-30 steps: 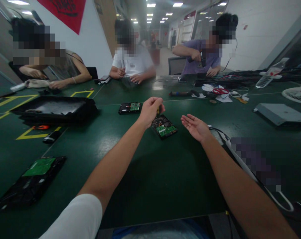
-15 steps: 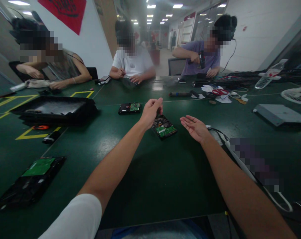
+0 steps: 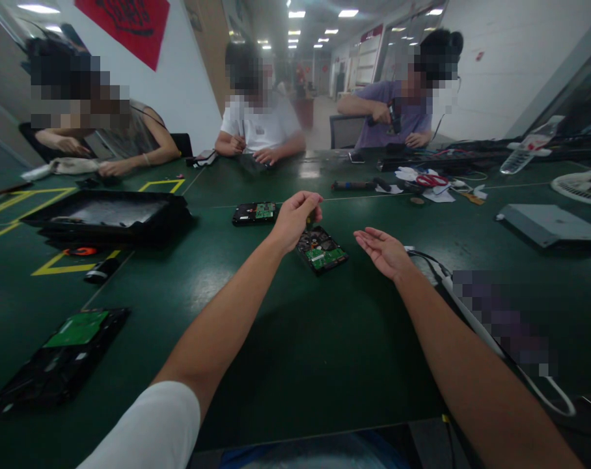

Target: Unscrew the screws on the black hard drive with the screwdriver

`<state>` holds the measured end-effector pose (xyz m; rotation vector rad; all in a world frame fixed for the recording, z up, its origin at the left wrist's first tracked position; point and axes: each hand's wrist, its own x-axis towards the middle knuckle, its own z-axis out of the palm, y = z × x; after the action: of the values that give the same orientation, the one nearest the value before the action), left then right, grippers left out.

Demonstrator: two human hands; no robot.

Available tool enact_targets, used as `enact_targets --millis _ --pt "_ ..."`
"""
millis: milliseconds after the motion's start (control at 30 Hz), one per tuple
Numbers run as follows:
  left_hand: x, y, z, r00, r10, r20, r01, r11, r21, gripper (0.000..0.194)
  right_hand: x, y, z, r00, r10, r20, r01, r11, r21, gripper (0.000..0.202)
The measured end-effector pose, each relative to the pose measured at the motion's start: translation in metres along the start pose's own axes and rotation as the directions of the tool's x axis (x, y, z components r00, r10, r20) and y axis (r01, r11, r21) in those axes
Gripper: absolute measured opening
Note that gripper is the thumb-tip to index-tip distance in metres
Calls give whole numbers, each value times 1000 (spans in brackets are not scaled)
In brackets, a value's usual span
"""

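A hard drive (image 3: 323, 251) with a green circuit board lies at an angle on the dark green table. Over its far left corner, my left hand (image 3: 298, 218) is closed in a pinch; a small yellowish bit shows below the fingers, too little to name. My right hand (image 3: 381, 251) is to the right of the drive, palm turned up, fingers stretched out, holding nothing and not touching the drive. Just behind my left hand sits a second hard drive (image 3: 254, 212). Another drive (image 3: 64, 355) lies near at the left.
Black trays (image 3: 110, 218) are stacked at the left. A white power strip with cables (image 3: 464, 306) runs beside my right forearm. Further right are a grey metal box (image 3: 552, 225) and a tilted plastic bottle (image 3: 530, 146). Across the table sit three people, one holding a power drill (image 3: 393, 117).
My left hand has turned slightly at the fingers and stays over the drive. My right hand has hardly moved. The drives lie where they were.
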<state>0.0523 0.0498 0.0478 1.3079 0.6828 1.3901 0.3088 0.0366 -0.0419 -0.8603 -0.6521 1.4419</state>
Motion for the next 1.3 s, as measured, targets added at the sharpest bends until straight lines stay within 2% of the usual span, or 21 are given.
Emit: enact_targets --millis 167,333,433,567,667,800,933,1067,1200,1300 --pt "2 2 0 999 -38 -18 37 997 -62 13 1 0 -1 1000 10 2 -10 1000 -20 40" --pt "0 6 4 994 -100 -45 97 994 -55 26 3 -1 -3 1000 2 -27 -4 999 -51 29" --pt "-2 6 6 994 -103 -22 103 995 -17 34 4 0 -3 998 -55 -41 50 991 -121 23" --pt "-2 1 5 999 -35 -40 36 999 11 35 6 4 -4 982 -184 -44 163 940 -299 17" --pt "0 -3 3 998 22 -64 -21 1000 19 37 7 10 -8 961 -276 -8 236 837 -493 16" --pt "1 -2 4 993 38 -112 -29 997 78 43 6 15 -12 916 -380 128 340 567 -750 13" --pt "2 0 5 986 19 -167 -3 995 98 45 6 15 -11 880 -402 254 422 415 -806 14" --pt "3 -1 4 990 16 -143 -13 1000 22 39 9 16 -11 853 -408 325 466 317 -826 25" --pt "3 -3 3 990 30 -139 -29 1000 5 37 9 17 -13 844 -386 371 488 268 -831 39" --pt "2 -4 2 995 22 -100 -23 1000 -15 38 7 16 -12 843 -352 407 482 157 -862 47"
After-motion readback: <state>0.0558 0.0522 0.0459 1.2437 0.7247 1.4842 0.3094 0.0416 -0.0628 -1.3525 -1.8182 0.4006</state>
